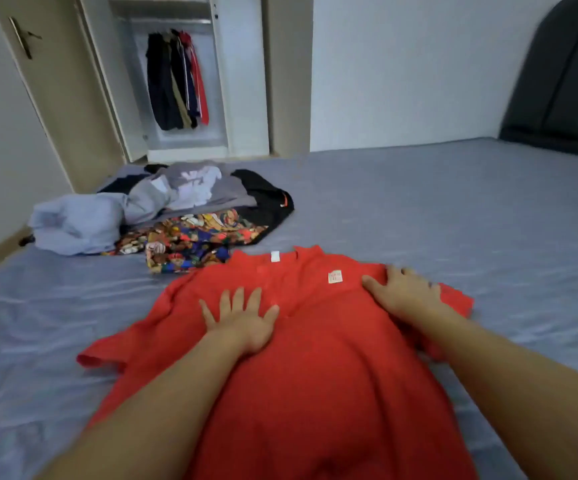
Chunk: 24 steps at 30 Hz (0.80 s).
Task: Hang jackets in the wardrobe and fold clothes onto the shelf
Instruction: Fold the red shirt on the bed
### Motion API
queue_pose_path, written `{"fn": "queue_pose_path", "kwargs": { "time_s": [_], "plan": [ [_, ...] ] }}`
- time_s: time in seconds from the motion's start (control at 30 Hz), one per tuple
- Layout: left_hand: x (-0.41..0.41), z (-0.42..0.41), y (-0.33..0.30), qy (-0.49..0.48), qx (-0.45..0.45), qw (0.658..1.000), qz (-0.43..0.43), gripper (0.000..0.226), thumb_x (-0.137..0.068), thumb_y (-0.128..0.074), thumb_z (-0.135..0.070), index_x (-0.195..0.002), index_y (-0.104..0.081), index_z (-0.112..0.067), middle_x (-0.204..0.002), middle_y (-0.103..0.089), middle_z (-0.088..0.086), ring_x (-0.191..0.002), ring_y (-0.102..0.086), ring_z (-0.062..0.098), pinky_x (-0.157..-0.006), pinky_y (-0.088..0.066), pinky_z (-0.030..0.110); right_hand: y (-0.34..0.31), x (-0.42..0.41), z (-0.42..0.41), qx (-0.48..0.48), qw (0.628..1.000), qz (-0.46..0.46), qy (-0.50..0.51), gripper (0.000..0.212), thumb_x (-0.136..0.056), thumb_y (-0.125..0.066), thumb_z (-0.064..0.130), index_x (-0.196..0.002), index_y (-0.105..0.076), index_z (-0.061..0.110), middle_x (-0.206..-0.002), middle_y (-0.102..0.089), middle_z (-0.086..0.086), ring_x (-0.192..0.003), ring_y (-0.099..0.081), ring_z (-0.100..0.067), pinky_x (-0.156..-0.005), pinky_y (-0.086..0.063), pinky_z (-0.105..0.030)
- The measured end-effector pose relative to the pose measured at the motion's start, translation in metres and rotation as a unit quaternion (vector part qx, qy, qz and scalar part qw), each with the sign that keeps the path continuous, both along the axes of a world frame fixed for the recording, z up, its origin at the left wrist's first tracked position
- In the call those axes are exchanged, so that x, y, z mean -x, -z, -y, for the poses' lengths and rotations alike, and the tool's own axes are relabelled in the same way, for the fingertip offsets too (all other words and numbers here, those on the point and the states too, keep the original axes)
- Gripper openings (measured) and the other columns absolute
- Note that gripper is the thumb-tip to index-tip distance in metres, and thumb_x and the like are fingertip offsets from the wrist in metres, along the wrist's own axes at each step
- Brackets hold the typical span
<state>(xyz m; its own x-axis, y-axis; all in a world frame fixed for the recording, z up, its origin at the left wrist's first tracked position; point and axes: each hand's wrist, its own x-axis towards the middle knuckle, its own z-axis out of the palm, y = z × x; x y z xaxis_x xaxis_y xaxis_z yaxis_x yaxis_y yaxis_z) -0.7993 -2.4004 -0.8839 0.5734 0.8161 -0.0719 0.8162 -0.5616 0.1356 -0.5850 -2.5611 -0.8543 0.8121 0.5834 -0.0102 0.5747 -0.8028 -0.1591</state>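
A red shirt [315,341] lies spread flat on the bed [453,209], and both hands press down on it. The left hand [242,318] rests near the shirt's middle with its fingers [239,296] spread wide, while the right hand [403,289] lies flat by the shirt's far shoulder, a bit blurry, fingers seemingly straight. A pile of clothes [176,216] sits just past the shirt, and beyond it jackets [176,81] hang in the open wardrobe [239,81].

Red shirt [315,358]; multicoloured cartoon-print garment [190,240]; grey-blue bedsheet [453,209].
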Motion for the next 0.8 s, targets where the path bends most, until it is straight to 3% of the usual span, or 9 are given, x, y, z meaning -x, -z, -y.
{"fn": "queue_pose_path", "kwargs": {
  "time_s": [0.17,0.27,0.33,0.43,0.5,0.57,0.63,0.7,0.8],
  "plan": [
    [-0.008,-0.012,0.03,-0.019,-0.038,0.999,0.009,0.072,-0.091,-0.014,-0.068,-0.152,-0.023,-0.03,-0.16,-0.018,0.001,-0.147,-0.011,0.027,-0.111,0.004,0.064,0.035,-0.053,0.056,-0.007,0.991,0.0,0.134,0.088,-0.084,-0.032,0.078,-0.137,-0.048,0.01,-0.143,-0.044,-0.021,-0.132,-0.041,-0.039,-0.109,-0.026,-0.052],
    [-0.02,-0.015,0.01,-0.078,-0.041,0.996,0.029,0.082,-0.086,-0.019,-0.075,-0.14,-0.043,-0.018,-0.146,-0.036,0.011,-0.134,-0.031,0.034,-0.108,-0.021,0.052,0.013,-0.062,0.064,-0.059,0.981,-0.164,0.09,0.061,-0.089,-0.058,0.052,-0.126,-0.058,0.003,-0.131,-0.056,-0.024,-0.115,-0.057,-0.036,-0.099,-0.042,-0.041],
    [-0.025,-0.008,0.005,-0.074,-0.036,0.997,0.001,0.078,-0.087,-0.027,-0.071,-0.139,-0.043,-0.015,-0.145,-0.038,0.013,-0.132,-0.033,0.035,-0.106,-0.026,0.048,-0.003,-0.062,0.064,-0.205,0.914,-0.342,0.073,0.029,-0.092,-0.061,0.016,-0.116,-0.063,-0.001,-0.106,-0.068,-0.022,-0.078,-0.068,-0.028,-0.077,-0.054,-0.035],
    [-0.033,0.017,-0.007,-0.076,-0.005,0.996,0.038,0.068,-0.093,-0.031,-0.063,-0.144,-0.034,-0.018,-0.148,-0.031,0.013,-0.136,-0.028,0.035,-0.11,-0.023,0.05,-0.036,-0.075,0.068,-0.383,0.796,-0.454,0.115,0.012,-0.098,-0.052,0.013,-0.099,-0.06,0.005,-0.06,-0.068,-0.009,-0.041,-0.061,-0.013,-0.042,-0.052,-0.024],
    [-0.033,0.049,-0.013,-0.03,0.006,0.995,0.096,0.059,-0.093,-0.035,-0.061,-0.14,-0.035,-0.025,-0.144,-0.033,0.008,-0.133,-0.03,0.032,-0.109,-0.024,0.05,-0.05,-0.085,0.073,-0.462,0.726,-0.485,0.156,0.026,-0.1,-0.049,0.027,-0.085,-0.055,0.007,-0.05,-0.064,-0.008,-0.041,-0.062,-0.016,-0.036,-0.049,-0.024],
    [-0.02,0.095,-0.016,0.061,-0.003,0.987,0.147,0.047,-0.089,-0.039,-0.062,-0.126,-0.039,-0.033,-0.131,-0.036,-0.002,-0.123,-0.034,0.026,-0.103,-0.027,0.044,-0.047,-0.082,0.082,-0.492,0.67,-0.527,0.176,0.033,-0.096,-0.052,0.041,-0.089,-0.055,0.01,-0.066,-0.064,-0.014,-0.06,-0.064,-0.023,-0.053,-0.054,-0.031],
    [0.005,0.139,-0.021,0.162,-0.03,0.973,0.164,0.04,-0.081,-0.032,-0.069,-0.108,-0.036,-0.04,-0.113,-0.033,-0.013,-0.109,-0.034,0.017,-0.094,-0.026,0.038,-0.02,-0.061,0.097,-0.412,0.707,-0.553,0.154,0.027,-0.092,-0.057,0.042,-0.091,-0.058,0.015,-0.073,-0.065,-0.013,-0.066,-0.063,-0.023,-0.065,-0.054,-0.035],
    [0.029,0.172,-0.031,0.251,-0.03,0.957,0.139,0.04,-0.076,-0.022,-0.073,-0.096,-0.031,-0.039,-0.101,-0.032,-0.017,-0.098,-0.033,0.011,-0.087,-0.028,0.033,0.004,-0.037,0.106,-0.333,0.747,-0.562,0.12,0.011,-0.095,-0.057,0.022,-0.087,-0.059,0.014,-0.068,-0.066,-0.008,-0.051,-0.062,-0.014,-0.05,-0.055,-0.026],
    [0.055,0.2,-0.047,0.342,0.062,0.937,0.018,0.048,-0.082,-0.031,-0.077,-0.086,-0.04,-0.029,-0.092,-0.044,-0.014,-0.091,-0.04,0.013,-0.085,-0.035,0.033,0.009,-0.023,0.122,-0.425,0.767,-0.442,0.186,0.015,-0.099,-0.042,0.002,-0.09,-0.052,0.01,-0.067,-0.05,-0.008,-0.035,-0.049,-0.01,-0.029,-0.039,-0.015]
  ]
}}
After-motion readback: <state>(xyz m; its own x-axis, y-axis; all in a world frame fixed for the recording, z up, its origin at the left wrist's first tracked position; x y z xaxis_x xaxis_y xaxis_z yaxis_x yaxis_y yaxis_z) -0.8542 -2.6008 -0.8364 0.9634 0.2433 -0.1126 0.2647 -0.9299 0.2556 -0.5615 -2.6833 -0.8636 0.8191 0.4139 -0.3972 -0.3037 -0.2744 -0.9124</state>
